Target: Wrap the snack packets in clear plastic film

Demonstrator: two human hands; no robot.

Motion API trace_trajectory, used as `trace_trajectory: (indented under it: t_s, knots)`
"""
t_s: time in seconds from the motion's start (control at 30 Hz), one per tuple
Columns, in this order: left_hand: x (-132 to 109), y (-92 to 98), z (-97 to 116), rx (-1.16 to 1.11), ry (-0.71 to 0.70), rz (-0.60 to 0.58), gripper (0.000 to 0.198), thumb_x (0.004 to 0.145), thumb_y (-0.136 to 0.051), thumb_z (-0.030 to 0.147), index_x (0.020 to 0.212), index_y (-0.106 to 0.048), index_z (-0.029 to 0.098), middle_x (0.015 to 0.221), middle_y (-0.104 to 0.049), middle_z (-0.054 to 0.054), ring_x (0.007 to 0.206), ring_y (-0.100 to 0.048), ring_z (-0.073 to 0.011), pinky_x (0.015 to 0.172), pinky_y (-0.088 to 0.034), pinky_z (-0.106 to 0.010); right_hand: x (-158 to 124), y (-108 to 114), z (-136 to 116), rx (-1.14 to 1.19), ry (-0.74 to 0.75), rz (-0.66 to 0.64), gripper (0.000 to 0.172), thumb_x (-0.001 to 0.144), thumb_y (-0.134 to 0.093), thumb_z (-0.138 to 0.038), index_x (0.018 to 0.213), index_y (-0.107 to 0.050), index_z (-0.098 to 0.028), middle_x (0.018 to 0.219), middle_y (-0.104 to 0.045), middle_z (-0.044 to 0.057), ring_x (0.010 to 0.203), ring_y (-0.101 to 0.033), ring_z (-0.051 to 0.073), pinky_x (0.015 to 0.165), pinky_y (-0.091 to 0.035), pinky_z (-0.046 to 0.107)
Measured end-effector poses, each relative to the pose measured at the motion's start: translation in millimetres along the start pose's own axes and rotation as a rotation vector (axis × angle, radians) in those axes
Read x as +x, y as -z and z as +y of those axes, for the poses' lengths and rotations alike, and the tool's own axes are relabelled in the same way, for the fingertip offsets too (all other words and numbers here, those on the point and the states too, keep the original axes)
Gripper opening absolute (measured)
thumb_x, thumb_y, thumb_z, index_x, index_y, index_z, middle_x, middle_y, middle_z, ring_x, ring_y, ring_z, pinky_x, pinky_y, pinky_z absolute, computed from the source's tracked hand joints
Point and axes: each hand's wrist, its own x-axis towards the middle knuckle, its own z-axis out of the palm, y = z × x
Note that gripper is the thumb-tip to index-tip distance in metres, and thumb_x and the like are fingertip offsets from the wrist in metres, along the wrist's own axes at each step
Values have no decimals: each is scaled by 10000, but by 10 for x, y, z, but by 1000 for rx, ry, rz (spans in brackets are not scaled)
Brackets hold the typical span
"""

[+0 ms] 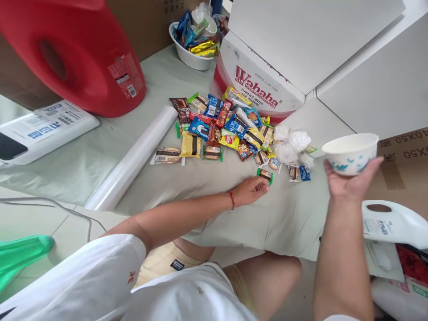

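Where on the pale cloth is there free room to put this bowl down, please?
Bare cloth lies between the white roll and the left forearm, in front of the snack pile, and between the left hand and right forearm, nearer you than the rightmost blue packet. The crowded part is the pile before the Wahaha box.

Blue-printed white bowl, raised, opening upward, green-edged wrapped snack, on pale cloth
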Motion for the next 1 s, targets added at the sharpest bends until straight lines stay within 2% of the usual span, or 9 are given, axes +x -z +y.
trace_trajectory:
  t_s: [0.2,0.33,0.4,0.5,0.6,0.67,0.73,0.87,1.0]
  knots:
    - [34,100,56,-417,155,-159,820,913,-611,659,1577,-354,252,1351,-611,-140,834,-644,-152,560,-476,-226,-1444,-346,573,173,-566,-239,788,848,-422,-872,1325,-642,-284,1261,-719,115,1088,-707,322,724,-629,490]
    - [54,99,32,-530,210,-240,721,794,-789,408,1440,-557,185,1216,-710,-112,1009,-665,-227,791,-557,-303,-1837,-433,814,0,-655,-180,802,860,-409,-879,1196,-712,-216,1048,-772,124,912,-731,291,657,-616,403]
    - [74,85,0,-544,262,-209,623,742,-766,263,1341,-627,162,1151,-737,-97,1015,-666,-242,828,-556,-331,-1903,-312,776,-252,-508,-90,781,904,-393,-835,1171,-715,-176,1021,-767,143,848,-715,267,650,-605,375]
    - [97,86,-21,-505,309,-152,611,734,-704,222,1335,-613,152,1123,-737,-86,963,-671,-233,786,-547,-324,-2003,-48,560,-630,-6,-2,572,956,-537,-620,1296,-663,-177,1321,-675,178,825,-676,201,723,-597,358]
    - [88,126,26,-361,216,-207,518,799,-731,350,1266,-637,147,1136,-722,-88,985,-663,-221,796,-540,-300,-2146,124,337,-826,375,-339,461,953,-607,-337,1408,-617,-263,1566,-491,154,935,-670,201,819,-589,376]
    - [63,163,76,-241,132,-310,496,844,-729,499,1194,-671,152,1094,-717,-82,930,-662,-200,748,-530,-271,-2229,192,269,-937,458,-617,383,955,-563,-217,1303,-698,-304,1439,-612,109,1003,-661,229,832,-583,378]
    - [32,195,115,-191,109,-397,595,874,-683,623,1258,-655,169,1024,-706,-76,809,-650,-169,629,-496,-240,-2271,304,256,-1001,449,-706,317,965,-521,-189,1135,-766,-296,1193,-722,88,1004,-653,245,823,-575,373]
    - [0,200,109,-244,182,-346,698,916,-590,690,1408,-531,199,1019,-659,-74,710,-616,-128,483,-436,-197,-2108,834,274,-998,153,-556,281,960,-578,-423,1006,-773,-225,998,-741,83,836,-663,222,757,-545,342]
    - [20,142,40,-196,214,-310,570,900,-649,625,1246,-574,179,996,-616,-46,700,-594,-96,481,-449,-172,-1305,1459,350,-1256,-253,-286,400,760,-741,-562,883,-767,-183,691,-686,63,697,-639,255,700,-487,366]
